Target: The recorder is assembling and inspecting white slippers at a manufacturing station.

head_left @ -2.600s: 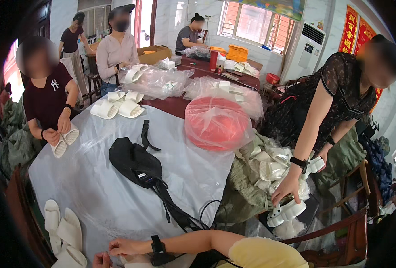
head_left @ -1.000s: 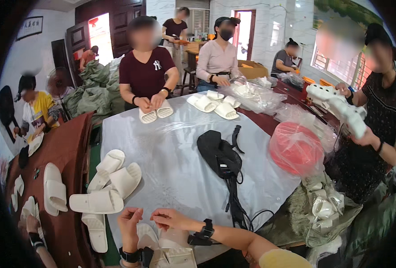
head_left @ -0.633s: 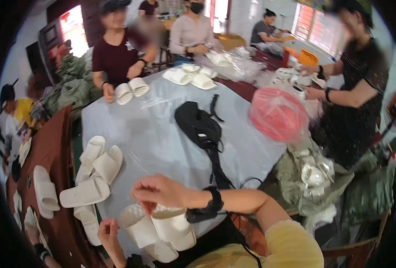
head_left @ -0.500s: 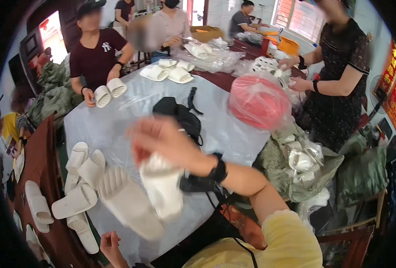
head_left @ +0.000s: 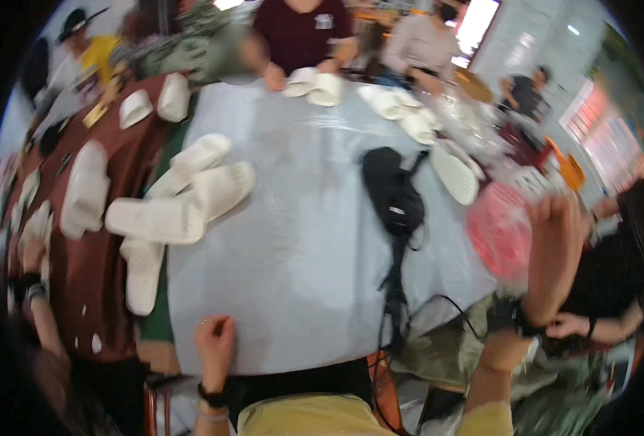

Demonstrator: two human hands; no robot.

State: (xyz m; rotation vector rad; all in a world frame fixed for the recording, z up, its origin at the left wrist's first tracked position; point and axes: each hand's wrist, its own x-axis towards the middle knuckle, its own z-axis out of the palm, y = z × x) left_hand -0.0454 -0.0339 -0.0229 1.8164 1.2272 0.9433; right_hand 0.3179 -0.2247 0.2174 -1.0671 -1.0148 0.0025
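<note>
My left hand (head_left: 215, 349) rests low over the front of the covered table, its fingers curled in with nothing showing in them. Raised at the right, my right hand (head_left: 556, 251) is blurred; its fingers look stretched out and nothing shows in it. Beyond it are a pink plastic-wrapped bundle (head_left: 500, 231) and, at the table's right edge, a white slipper (head_left: 454, 174) with part of another behind it. Several white slippers (head_left: 158, 220) lie overlapped at the table's left side. A black bag (head_left: 391, 187) with a trailing strap lies right of the middle.
A grey-white sheet (head_left: 293, 291) covers the table. Left of it stands a brown-topped table (head_left: 118, 291) with more white slippers (head_left: 86, 189). Across from me a person in a dark shirt (head_left: 304, 36) handles a pair of slippers (head_left: 314, 86). Another person's hand (head_left: 570, 325) is close to my right wrist.
The view has swung left. My right hand has gone from over the slipper pair in front of me to the right, and that pair has left the middle. My left hand stays curled.
</note>
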